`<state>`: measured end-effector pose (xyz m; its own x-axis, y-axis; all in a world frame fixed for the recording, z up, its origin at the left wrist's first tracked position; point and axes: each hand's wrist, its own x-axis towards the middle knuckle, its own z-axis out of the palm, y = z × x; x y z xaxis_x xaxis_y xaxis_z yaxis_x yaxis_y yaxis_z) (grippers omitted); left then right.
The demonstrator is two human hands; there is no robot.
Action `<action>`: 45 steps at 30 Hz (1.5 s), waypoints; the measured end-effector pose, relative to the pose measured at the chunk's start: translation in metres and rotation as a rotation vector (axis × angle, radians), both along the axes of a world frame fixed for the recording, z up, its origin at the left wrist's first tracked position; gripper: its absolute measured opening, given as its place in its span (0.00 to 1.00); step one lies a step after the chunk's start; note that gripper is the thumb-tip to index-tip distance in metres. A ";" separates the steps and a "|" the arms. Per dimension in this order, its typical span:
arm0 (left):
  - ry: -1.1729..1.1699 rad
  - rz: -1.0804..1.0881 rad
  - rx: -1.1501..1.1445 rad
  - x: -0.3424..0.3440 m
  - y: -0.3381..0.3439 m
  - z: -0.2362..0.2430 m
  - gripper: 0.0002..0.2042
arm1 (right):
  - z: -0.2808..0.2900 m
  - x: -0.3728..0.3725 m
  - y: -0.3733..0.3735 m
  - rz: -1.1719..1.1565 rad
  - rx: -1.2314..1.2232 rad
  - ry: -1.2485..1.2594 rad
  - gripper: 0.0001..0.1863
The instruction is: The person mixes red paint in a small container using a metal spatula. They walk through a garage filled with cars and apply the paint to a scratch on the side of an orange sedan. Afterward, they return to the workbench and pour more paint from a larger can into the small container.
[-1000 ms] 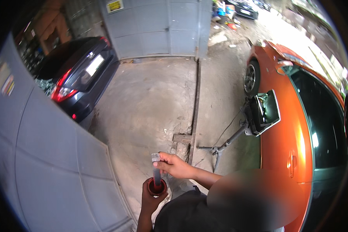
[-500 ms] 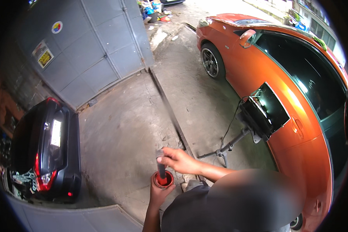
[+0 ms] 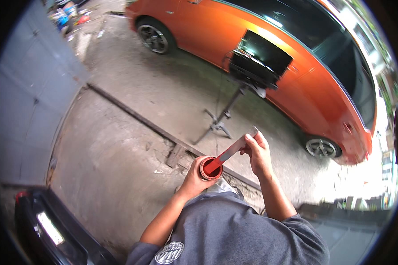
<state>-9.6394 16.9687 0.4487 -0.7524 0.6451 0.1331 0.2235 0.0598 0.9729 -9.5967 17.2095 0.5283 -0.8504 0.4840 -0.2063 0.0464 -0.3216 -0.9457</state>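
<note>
My left hand (image 3: 193, 180) is wrapped round a small open can (image 3: 203, 171), holding it in front of my body. Red paint coats the inside of the can and its rim. In my right hand (image 3: 258, 155) is a flat metal stirring stick (image 3: 231, 151), pinched near its upper end between thumb and fingers. The stick slants down to the left, and its red-coated lower end is inside the can. How deep its tip reaches is hidden by the can.
An orange car (image 3: 208, 33) stands across the far side. Before it is a black panel (image 3: 261, 59) on a tripod stand (image 3: 218, 125). A metal strip (image 3: 132, 111) runs along the concrete floor. At left are a grey metal gate (image 3: 28, 97) and a dark car (image 3: 70, 229).
My view has swung to the right. The stirring stick has gone from nearly upright to slanting right, with my right hand farther from the can. Both hands keep their hold.
</note>
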 end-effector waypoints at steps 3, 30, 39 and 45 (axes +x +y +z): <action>0.008 -0.243 -0.006 0.008 0.015 -0.008 0.40 | -0.017 0.070 0.005 -0.258 -0.073 -0.017 0.06; -0.012 -1.084 -0.098 0.244 0.178 -0.035 0.43 | -0.024 0.435 0.014 -0.993 0.086 -0.034 0.07; 0.017 -1.125 -0.042 0.329 0.251 -0.024 0.41 | -0.013 0.493 0.034 -0.872 0.330 -0.144 0.06; 0.065 -1.159 -0.039 0.345 0.290 -0.036 0.40 | -0.006 0.514 0.070 -0.757 0.701 -0.339 0.06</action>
<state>-9.2942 17.2585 0.4128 0.2989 0.9474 0.1142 0.2134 -0.1830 0.9597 -9.0828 17.2798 0.5221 -0.2323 0.9606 0.1527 0.3566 0.2302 -0.9054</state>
